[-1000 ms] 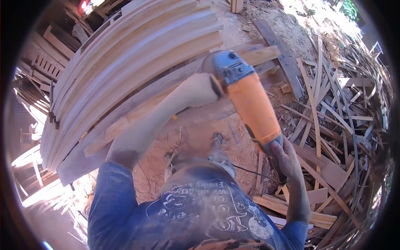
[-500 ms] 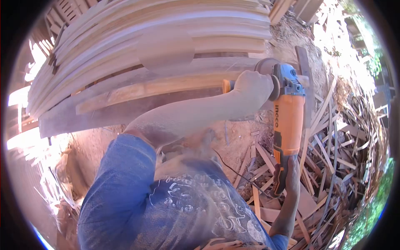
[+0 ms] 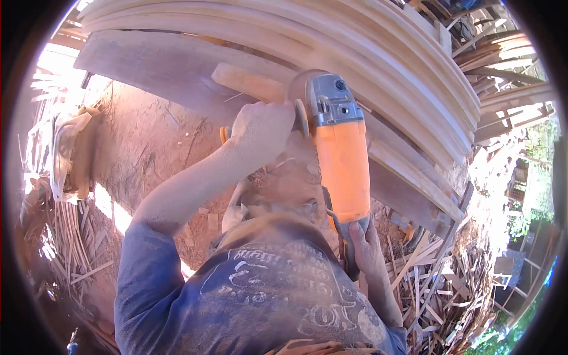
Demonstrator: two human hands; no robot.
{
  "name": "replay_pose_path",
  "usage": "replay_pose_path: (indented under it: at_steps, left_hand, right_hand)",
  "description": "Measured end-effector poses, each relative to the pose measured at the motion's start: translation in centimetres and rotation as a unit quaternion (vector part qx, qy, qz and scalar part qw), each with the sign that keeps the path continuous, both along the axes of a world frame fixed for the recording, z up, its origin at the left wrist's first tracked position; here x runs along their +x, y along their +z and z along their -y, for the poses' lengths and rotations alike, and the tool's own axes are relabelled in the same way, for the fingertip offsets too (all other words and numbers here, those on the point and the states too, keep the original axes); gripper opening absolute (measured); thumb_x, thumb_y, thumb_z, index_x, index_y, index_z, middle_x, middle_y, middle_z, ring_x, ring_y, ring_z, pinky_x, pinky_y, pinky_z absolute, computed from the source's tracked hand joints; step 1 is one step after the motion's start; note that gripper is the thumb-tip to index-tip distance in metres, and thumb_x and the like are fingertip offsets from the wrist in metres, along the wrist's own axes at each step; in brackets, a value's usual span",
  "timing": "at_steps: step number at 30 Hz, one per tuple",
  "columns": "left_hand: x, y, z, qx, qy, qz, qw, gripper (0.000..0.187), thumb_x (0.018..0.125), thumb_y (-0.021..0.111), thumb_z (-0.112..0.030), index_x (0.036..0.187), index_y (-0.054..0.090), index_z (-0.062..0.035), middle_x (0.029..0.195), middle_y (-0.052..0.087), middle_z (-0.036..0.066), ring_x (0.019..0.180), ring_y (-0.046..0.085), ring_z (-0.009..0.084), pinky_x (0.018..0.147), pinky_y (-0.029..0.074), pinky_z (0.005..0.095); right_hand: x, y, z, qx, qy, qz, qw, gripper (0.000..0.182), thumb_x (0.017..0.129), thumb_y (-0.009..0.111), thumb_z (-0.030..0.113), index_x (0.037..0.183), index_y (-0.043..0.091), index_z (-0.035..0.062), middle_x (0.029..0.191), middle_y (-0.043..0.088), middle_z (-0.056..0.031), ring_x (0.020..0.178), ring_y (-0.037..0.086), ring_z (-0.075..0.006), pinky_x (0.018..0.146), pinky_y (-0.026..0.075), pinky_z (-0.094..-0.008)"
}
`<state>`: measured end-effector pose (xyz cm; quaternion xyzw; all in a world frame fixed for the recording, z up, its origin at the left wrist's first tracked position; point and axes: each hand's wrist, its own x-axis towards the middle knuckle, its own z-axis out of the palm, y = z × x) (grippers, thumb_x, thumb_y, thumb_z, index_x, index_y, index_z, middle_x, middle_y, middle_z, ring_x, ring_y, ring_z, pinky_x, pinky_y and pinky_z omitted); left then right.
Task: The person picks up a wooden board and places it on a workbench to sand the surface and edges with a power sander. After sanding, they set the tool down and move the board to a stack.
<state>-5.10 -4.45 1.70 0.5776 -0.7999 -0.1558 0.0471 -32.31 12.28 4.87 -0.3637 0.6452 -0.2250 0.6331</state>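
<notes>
An orange angle grinder (image 3: 342, 168) with a grey metal head lies across the middle of the view. My left hand (image 3: 260, 127) is wrapped round its side handle (image 3: 225, 135), whose orange end pokes out beyond the fist. Lower down, my right hand (image 3: 368, 251) grips the dark rear handle, thumb along the body. The grinder's round disc (image 3: 302, 81), partly hidden by the head, overlaps a narrow wooden strip (image 3: 248, 81). That strip rests along a wide dusty board (image 3: 142, 65) and shows on both sides of the tool.
Beyond the board, long pale wooden mouldings (image 3: 278, 35) are stacked side by side. Thin offcuts (image 3: 438, 296) litter the ground at right, with more scrap strips (image 3: 77, 236) at left. Dusty bare soil (image 3: 148, 136) lies between the board and my body.
The grinder and both hands have shifted left along the strip, from near its right end to further along its length. My view has turned too, so the boards now slope down to the right.
</notes>
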Motion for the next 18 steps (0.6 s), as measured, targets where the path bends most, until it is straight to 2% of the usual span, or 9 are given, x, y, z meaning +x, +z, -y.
replay_pose_path:
  at_steps: [3, 6, 8, 10, 11, 14, 16, 18]
  left_hand:
    - [6.5, 0.0, 0.6, 0.012, 0.077, 0.003, 0.997, 0.024, 0.079, 0.066, -0.01, 0.101, 0.061, -0.0009, 0.083, 0.069, 0.021, 0.084, 0.069, 0.0404, 0.077, 0.054, 0.0496]
    - [11.5, 0.7, 1.6, 0.065, 0.145, 0.008, 0.987, 0.02, 0.08, 0.066, -0.01, 0.099, 0.067, -0.0036, 0.088, 0.073, 0.016, 0.085, 0.071, 0.0366, 0.077, 0.056, 0.0467]
    - [13.3, 0.5, 1.9, 0.015, 0.148, -0.001, 0.989, 0.02, 0.079, 0.067, -0.01, 0.098, 0.07, -0.0078, 0.087, 0.073, 0.015, 0.083, 0.07, 0.0374, 0.075, 0.055, 0.0466]
    - [13.6, -0.2, 2.4, 0.014, 0.124, -0.008, 0.992, 0.018, 0.079, 0.068, -0.012, 0.097, 0.071, -0.0096, 0.086, 0.072, 0.015, 0.082, 0.069, 0.0378, 0.074, 0.055, 0.0466]
    - [13.2, -0.2, 2.7, 0.011, 0.116, -0.011, 0.993, 0.017, 0.079, 0.069, -0.012, 0.096, 0.072, -0.0105, 0.085, 0.072, 0.015, 0.081, 0.069, 0.0379, 0.073, 0.055, 0.0466]
    - [7.6, 0.5, 2.0, 0.03, 0.057, -0.021, 0.998, 0.017, 0.079, 0.071, -0.016, 0.094, 0.072, -0.009, 0.085, 0.073, 0.015, 0.079, 0.07, 0.0365, 0.072, 0.055, 0.0466]
    - [2.0, 0.0, 0.7, 0.051, 0.024, -0.062, 0.996, 0.019, 0.078, 0.072, -0.018, 0.091, 0.07, -0.0039, 0.081, 0.071, 0.018, 0.078, 0.071, 0.0364, 0.07, 0.056, 0.0471]
    - [-5.3, 1.0, -0.8, 0.095, -0.043, -0.015, 0.994, 0.02, 0.077, 0.073, -0.017, 0.088, 0.069, -0.0019, 0.079, 0.07, 0.019, 0.077, 0.072, 0.0341, 0.07, 0.058, 0.0449]
  right_hand:
    - [4.5, -2.9, 2.8, -0.115, 0.045, 0.026, 0.992, 0.07, 0.097, 0.058, 0.044, 0.141, 0.038, -0.0066, 0.118, 0.063, -0.0144, 0.104, 0.06, -0.0173, 0.088, 0.049, -0.0328]
    - [8.4, -2.7, 6.3, -0.077, 0.129, -0.046, 0.988, 0.078, 0.094, 0.06, 0.052, 0.139, 0.039, -0.008, 0.109, 0.067, -0.0202, 0.099, 0.066, -0.0277, 0.085, 0.051, -0.0376]
    - [9.9, -2.5, 8.2, -0.06, 0.176, -0.09, 0.978, 0.083, 0.093, 0.061, 0.056, 0.139, 0.038, -0.0092, 0.105, 0.068, -0.023, 0.096, 0.068, -0.0328, 0.084, 0.052, -0.0398]
    - [9.5, -1.5, 8.9, -0.064, 0.16, -0.061, 0.983, 0.086, 0.092, 0.061, 0.058, 0.14, 0.038, -0.0091, 0.104, 0.068, -0.0238, 0.096, 0.069, -0.0341, 0.083, 0.052, -0.0402]
    - [9.1, -1.1, 9.0, -0.069, 0.155, -0.046, 0.984, 0.087, 0.091, 0.061, 0.059, 0.141, 0.038, -0.0091, 0.104, 0.068, -0.0242, 0.095, 0.069, -0.0348, 0.083, 0.052, -0.0404]
    - [4.0, -0.6, 6.4, -0.033, 0.141, -0.11, 0.983, 0.086, 0.091, 0.062, 0.058, 0.142, 0.039, -0.0073, 0.106, 0.068, -0.0251, 0.099, 0.068, -0.0344, 0.087, 0.051, -0.0397]
    - [-0.7, -1.4, 2.1, -0.052, 0.06, -0.08, 0.994, 0.084, 0.091, 0.064, 0.053, 0.144, 0.038, -0.0063, 0.113, 0.067, -0.0238, 0.107, 0.066, -0.0308, 0.092, 0.05, -0.0388]
    - [-5.0, 1.4, -1.5, -0.018, -0.012, -0.043, 0.999, 0.081, 0.092, 0.063, 0.05, 0.145, 0.037, -0.0063, 0.125, 0.063, -0.0202, 0.117, 0.062, -0.0268, 0.097, 0.049, -0.0384]
